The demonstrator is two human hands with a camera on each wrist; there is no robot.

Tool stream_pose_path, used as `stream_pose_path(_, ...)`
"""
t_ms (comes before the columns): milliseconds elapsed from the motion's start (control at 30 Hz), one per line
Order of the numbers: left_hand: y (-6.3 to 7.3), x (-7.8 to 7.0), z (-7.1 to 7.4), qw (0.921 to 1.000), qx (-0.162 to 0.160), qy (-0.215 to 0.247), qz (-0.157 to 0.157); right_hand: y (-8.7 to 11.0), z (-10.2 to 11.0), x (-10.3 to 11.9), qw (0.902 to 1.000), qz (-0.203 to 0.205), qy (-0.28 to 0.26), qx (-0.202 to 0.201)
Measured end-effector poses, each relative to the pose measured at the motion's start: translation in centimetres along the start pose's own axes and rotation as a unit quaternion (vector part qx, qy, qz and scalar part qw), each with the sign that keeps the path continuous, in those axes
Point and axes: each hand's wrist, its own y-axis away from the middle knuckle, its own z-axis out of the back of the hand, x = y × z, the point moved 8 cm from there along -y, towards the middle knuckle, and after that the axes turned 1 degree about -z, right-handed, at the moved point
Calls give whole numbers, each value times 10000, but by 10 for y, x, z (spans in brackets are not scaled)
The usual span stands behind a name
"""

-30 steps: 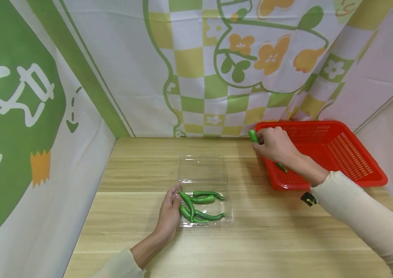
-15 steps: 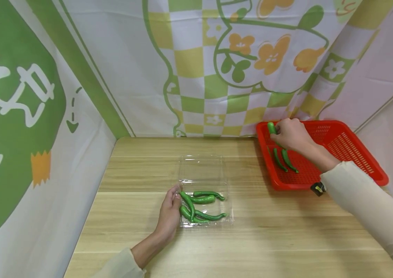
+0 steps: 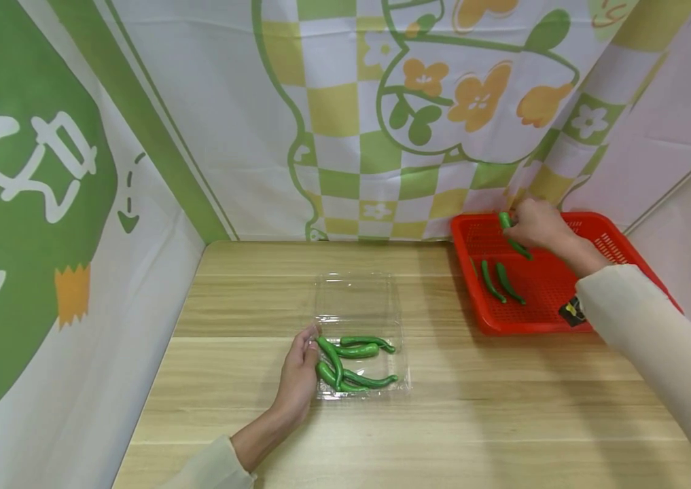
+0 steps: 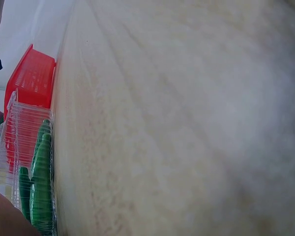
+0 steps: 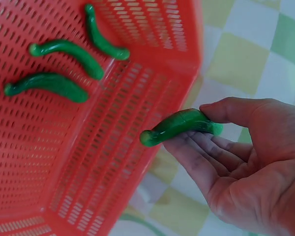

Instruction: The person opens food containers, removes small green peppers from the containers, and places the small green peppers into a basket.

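In the head view my right hand (image 3: 537,223) pinches a green chili pepper (image 3: 507,221) over the back of the red plastic basket (image 3: 486,324). The right wrist view shows that pepper (image 5: 182,125) held between thumb and fingers, close by the basket's rim. Several more peppers lie on the basket floor, one pepper (image 5: 49,86) nearest its corner. My left hand (image 3: 297,377) holds the left edge of an opened clear plastic box (image 3: 403,370), thumb and fingers at its wall. Several green peppers (image 3: 360,351) lie inside the box, some crossing each other.
The box's clear lid (image 3: 354,295) lies folded back on the wooden table (image 3: 247,292). Behind the table hangs a patterned cloth (image 3: 382,176), close to the basket's back rim. White cloth walls stand at both sides.
My right hand has moved right with the pepper, from the basket's left rim to over its back, uncovering peppers inside. The left hand and the box have stayed put.
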Motion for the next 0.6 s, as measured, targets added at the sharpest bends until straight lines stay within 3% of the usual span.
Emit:
stream_pose_path(333,0,0,0,10000,10,65,13,-27,-34,-73,9973,-189,-630,322)
stream_pose_path(467,0,0,0,10000,31,54,-1,-27,-41,-81,9956,-451,-544,623)
stream_pose_path(600,1,0,1,10000,-9,10,6,-18,-44,-70,9886,-727,-547,1202)
